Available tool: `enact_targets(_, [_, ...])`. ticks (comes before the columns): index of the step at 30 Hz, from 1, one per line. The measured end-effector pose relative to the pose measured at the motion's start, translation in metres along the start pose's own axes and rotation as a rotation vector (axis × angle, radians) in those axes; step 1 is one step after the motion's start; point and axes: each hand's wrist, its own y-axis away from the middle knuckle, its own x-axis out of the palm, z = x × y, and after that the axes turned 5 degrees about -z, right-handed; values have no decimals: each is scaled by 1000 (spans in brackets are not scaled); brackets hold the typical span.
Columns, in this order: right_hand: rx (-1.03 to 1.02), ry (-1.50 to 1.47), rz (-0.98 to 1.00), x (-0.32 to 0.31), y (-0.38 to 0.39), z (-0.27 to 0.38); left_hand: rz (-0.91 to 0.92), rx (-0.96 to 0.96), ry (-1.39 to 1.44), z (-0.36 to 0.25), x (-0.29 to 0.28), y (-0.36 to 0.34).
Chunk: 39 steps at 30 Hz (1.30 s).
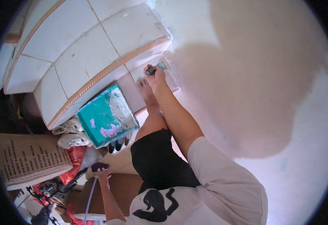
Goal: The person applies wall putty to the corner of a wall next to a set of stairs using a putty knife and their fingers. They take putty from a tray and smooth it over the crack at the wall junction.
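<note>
My right hand (155,76) is closed around the dark green handle of a putty knife (151,70). Its blade is against the lower wall, in the corner by the tiled step, where whitish smears show. My left hand (103,176) is low on the left, with fingers apart and white smears on them. It is beside the top end of a pale strip (90,198); no grip on it is visible. A green rectangular tray (96,112) is on the step next to my bare foot (146,91). Grey-white paste (121,108) covers its right side.
Tiled stairs (87,48) with orange-brown edging rise at upper left. White shoes (74,135) stand left of the tray, near a large cardboard box (31,161). A red plastic bag (73,163) and a bicycle (53,187) are at lower left. A pale wall (254,93) fills the right side.
</note>
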Motion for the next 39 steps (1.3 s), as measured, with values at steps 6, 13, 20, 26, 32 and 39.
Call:
enact_targets(6, [-28,-31,-5,6,-10,0,72,80,-29,-30,3,-3])
enact_targets(13, [-76,-37,-28,9,-18,-1,102,66,-77,-32,1,-10])
enact_targets(20, [-91,4,-6,11,-25,9,81,50,-70,-36,9,-11])
enact_targets(26, [-77,-51,34,20,-26,-4,138,58,-79,-31,4,-12])
enact_targets(32, [-157,-95,25,25,-19,-16,124,99,-84,-48,9,3])
enact_targets(39, [-230,-44,-1,38,-26,-18,135,104,-94,-53,12,3])
